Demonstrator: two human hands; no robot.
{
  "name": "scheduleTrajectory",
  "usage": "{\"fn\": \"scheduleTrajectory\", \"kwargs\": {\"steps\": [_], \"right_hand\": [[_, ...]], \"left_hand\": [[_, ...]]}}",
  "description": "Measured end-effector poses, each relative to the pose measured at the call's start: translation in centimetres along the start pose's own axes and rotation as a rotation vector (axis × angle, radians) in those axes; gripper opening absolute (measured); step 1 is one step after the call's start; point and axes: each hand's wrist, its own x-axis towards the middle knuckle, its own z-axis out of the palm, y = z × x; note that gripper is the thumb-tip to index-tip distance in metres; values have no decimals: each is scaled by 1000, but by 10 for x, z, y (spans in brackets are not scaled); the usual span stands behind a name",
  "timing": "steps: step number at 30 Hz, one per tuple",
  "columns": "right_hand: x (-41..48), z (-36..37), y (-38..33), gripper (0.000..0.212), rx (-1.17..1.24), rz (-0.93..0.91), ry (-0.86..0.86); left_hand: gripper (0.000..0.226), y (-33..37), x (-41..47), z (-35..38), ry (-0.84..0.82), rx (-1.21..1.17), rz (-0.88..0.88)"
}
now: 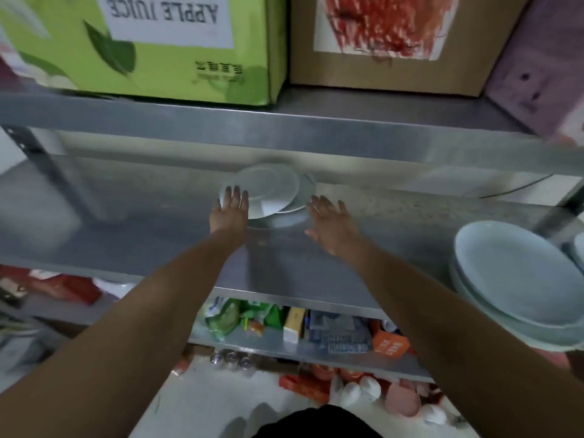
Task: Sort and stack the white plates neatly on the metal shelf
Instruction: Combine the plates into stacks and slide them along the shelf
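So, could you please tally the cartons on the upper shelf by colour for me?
Green carton: 1
Brown carton: 1
Purple carton: 1
Total: 3
The purple one is cut off by the frame's right edge, so more may sit out of view.

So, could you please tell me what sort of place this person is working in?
Probably a storeroom or pantry, perhaps behind a kitchen. A tiered metal shelf carries an apple juice carton and a brown cardboard box on top, stacked white plates in the middle, and packaged goods lower down.
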Motion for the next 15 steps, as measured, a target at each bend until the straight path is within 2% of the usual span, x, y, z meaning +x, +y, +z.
{"fn": "scheduleTrajectory", "kwargs": {"steps": [7, 12, 15], "right_hand": [[53, 1, -56, 71, -112, 25, 7], [76, 10, -73, 70, -100, 57, -11], [84, 16, -79, 69, -105, 60, 1]], "left_hand": [[71, -37, 43, 22, 28, 103, 175], [90, -36, 62, 29, -6, 36, 241], [87, -28, 71, 33, 11, -7, 283]]}}
